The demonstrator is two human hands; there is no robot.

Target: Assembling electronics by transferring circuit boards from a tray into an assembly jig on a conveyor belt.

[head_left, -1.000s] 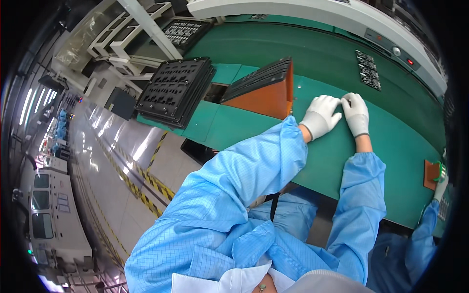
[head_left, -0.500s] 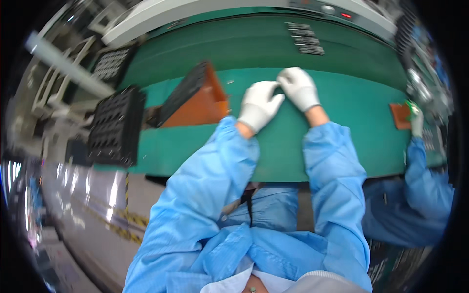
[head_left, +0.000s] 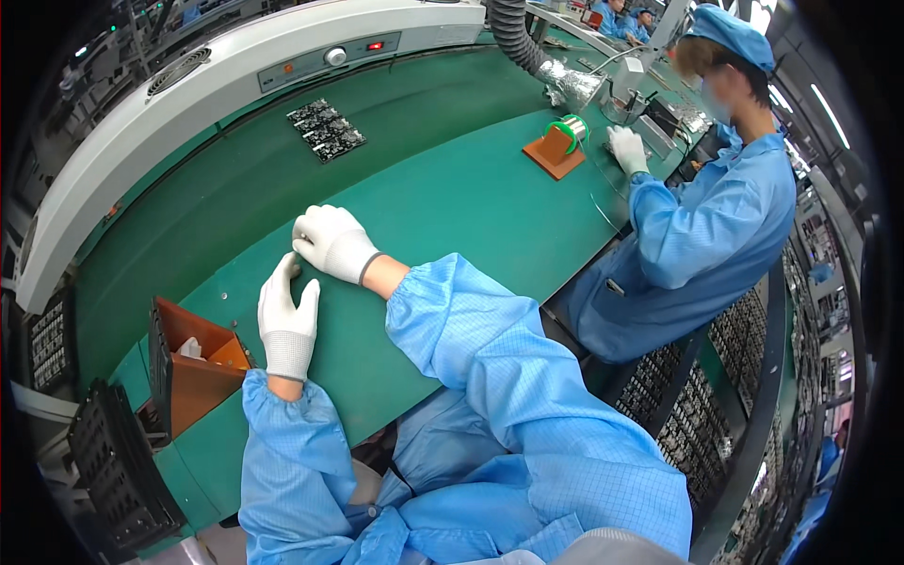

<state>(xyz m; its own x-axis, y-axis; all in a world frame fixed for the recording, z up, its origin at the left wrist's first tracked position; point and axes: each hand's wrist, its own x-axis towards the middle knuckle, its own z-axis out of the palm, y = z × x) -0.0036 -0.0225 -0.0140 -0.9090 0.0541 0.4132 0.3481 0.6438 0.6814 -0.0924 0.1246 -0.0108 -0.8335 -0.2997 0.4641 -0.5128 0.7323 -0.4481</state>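
Note:
My left hand (head_left: 287,315), in a white glove, rests over the green work surface (head_left: 443,245), its fingers stretched forward and the thumb held apart, with nothing visible in it. Just beyond its fingertips is my right hand (head_left: 334,243), also gloved, with the fingers curled in; whatever they may hold is hidden. The two hands are close together but apart. Left of my left hand stands an orange-brown bin (head_left: 193,381) with a dark side panel and some white material inside. A populated circuit board panel (head_left: 326,130) lies on the darker green belt beyond my hands.
A white housing with a control panel (head_left: 330,58) arches along the far side. At right, a co-worker's gloved hand (head_left: 628,151) is near a green-rimmed solder wire spool (head_left: 570,134) on a brown stand. Black trays (head_left: 122,466) stand at the near left.
The view has swung to the right, bringing the co-worker and spool into fuller sight. My hands remain close together over the work surface, with the right hand still curled.

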